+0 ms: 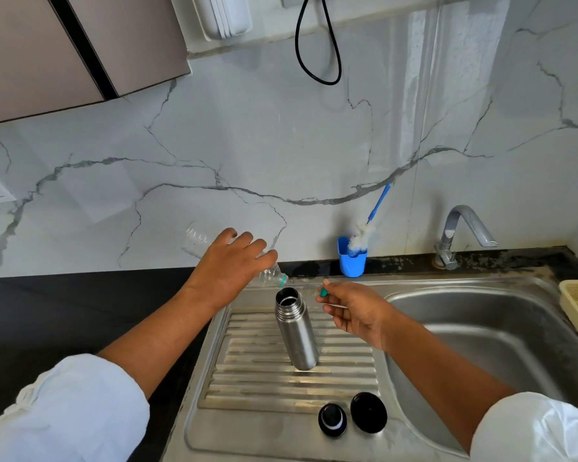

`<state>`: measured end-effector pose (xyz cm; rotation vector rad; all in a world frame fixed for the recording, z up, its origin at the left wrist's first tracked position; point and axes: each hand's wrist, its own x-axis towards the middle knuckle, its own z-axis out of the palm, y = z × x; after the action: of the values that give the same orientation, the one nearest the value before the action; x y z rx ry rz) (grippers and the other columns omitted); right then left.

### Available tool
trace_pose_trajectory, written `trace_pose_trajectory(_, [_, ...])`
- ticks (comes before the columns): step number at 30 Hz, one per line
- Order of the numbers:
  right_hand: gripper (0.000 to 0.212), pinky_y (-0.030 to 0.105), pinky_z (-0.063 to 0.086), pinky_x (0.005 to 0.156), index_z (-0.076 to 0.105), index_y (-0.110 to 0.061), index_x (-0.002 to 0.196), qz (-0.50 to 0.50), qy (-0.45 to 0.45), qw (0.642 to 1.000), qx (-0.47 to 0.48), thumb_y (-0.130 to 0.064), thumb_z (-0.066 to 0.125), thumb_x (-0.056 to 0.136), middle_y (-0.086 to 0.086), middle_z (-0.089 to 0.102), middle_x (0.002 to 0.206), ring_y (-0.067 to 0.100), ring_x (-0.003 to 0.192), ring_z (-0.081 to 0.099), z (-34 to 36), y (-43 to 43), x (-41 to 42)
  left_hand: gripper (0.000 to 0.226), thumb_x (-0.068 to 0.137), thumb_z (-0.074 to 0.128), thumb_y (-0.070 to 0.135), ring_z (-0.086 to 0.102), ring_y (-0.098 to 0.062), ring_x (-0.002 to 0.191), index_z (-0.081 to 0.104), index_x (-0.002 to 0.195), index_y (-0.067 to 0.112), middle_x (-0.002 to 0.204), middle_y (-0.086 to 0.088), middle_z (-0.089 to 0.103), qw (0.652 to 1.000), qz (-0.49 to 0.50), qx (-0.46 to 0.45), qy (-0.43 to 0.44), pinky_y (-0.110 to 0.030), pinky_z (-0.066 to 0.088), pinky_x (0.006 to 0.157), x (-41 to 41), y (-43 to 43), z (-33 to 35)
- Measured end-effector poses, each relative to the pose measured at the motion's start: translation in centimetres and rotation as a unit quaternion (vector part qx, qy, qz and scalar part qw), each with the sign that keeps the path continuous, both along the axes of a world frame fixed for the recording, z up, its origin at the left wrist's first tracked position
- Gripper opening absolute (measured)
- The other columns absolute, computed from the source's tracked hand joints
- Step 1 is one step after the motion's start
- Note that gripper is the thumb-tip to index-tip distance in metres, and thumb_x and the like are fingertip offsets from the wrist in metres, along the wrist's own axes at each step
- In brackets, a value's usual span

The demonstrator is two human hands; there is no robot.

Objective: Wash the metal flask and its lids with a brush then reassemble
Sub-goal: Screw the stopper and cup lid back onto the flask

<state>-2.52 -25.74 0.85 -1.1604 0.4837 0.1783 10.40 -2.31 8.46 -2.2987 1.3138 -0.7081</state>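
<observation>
Your steel flask (296,331) stands upright on the ribbed drainboard (234,391), uncapped, with its mouth open. At the front edge, well apart from it, lie the black stopper (332,420) and, just beside it on the right, the black cap (368,412). Your brush (361,236) sits bristles-down in the blue cup (351,263), handle slanting up.

Left hand (229,261) grips bottle (197,240), right hand (356,311) pinches cap (323,291) (arms outstretched).

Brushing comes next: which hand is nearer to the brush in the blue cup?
Right. The right hand, pinching a small green cap, is just in front of the brush. The left hand, gripping a clear plastic bottle, is farther off to its left.
</observation>
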Motion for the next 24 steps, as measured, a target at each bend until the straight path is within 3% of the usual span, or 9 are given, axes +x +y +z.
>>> trace_pose_trajectory(4, [0.026,0.026,0.053,0.072,0.068,-0.018,0.118,0.004,-0.063,0.998,-0.023,-0.017,0.074,0.093,0.005,0.076,0.102,0.011,0.086,0.068,0.4,0.3,0.2,0.076,0.064,0.090,0.009,0.061,-0.024,0.110,0.057,0.130,0.025,0.126,0.003,0.061,0.983,0.073,-0.123,0.111,-0.043,0.048,0.091,0.2,1.4,-2.0])
trace_pose_trajectory(8, [0.032,0.026,0.060,0.081,0.071,-0.014,0.115,0.020,-0.151,0.985,-0.078,0.001,0.076,0.086,0.003,0.072,0.099,0.014,0.092,0.071,2.8,1.1,1.0,0.077,0.073,0.090,0.024,0.056,-0.022,0.117,0.052,0.140,0.019,0.132,0.001,0.055,0.911,0.124,-0.284,0.272,-0.044,0.052,0.092,-0.3,1.9,-3.4])
trace_pose_trajectory(12, [0.024,0.025,0.059,0.084,0.076,-0.024,0.104,0.042,-0.242,0.944,-0.218,-0.007,0.079,0.087,-0.007,0.074,0.099,0.008,0.086,0.073,5.4,3.1,3.0,0.079,0.073,0.091,0.021,0.055,-0.017,0.116,0.049,0.140,0.022,0.127,0.008,0.049,0.854,0.120,-0.375,0.340,-0.042,0.054,0.095,-0.6,1.6,-3.4])
trace_pose_trajectory(16, [0.034,0.020,0.056,0.078,0.068,-0.036,0.109,0.045,-0.291,0.881,-0.371,-0.014,0.081,0.086,-0.012,0.071,0.109,0.007,0.086,0.073,6.8,4.2,4.5,0.082,0.072,0.092,0.019,0.055,-0.015,0.116,0.048,0.142,0.021,0.131,0.005,0.049,0.841,0.115,-0.387,0.361,-0.041,0.055,0.096,-0.5,1.3,-3.1])
trace_pose_trajectory(20, [0.034,0.026,0.059,0.085,0.073,-0.024,0.116,0.022,-0.321,0.836,-0.444,-0.004,0.074,0.089,-0.010,0.071,0.111,0.006,0.095,0.070,7.3,4.4,5.1,0.080,0.072,0.091,0.021,0.055,-0.016,0.114,0.049,0.140,0.023,0.130,0.004,0.051,0.859,0.110,-0.363,0.345,-0.046,0.053,0.096,-0.3,1.7,-3.0])
trace_pose_trajectory(24, [0.037,0.028,0.056,0.096,0.076,-0.011,0.117,0.077,-0.365,0.805,-0.462,0.009,0.069,0.088,0.001,0.073,0.119,0.012,0.104,0.071,7.3,4.1,5.5,0.078,0.073,0.090,0.021,0.056,-0.015,0.112,0.049,0.139,0.026,0.127,0.007,0.053,0.861,0.109,-0.339,0.364,-0.045,0.053,0.095,-0.1,2.0,-2.5])
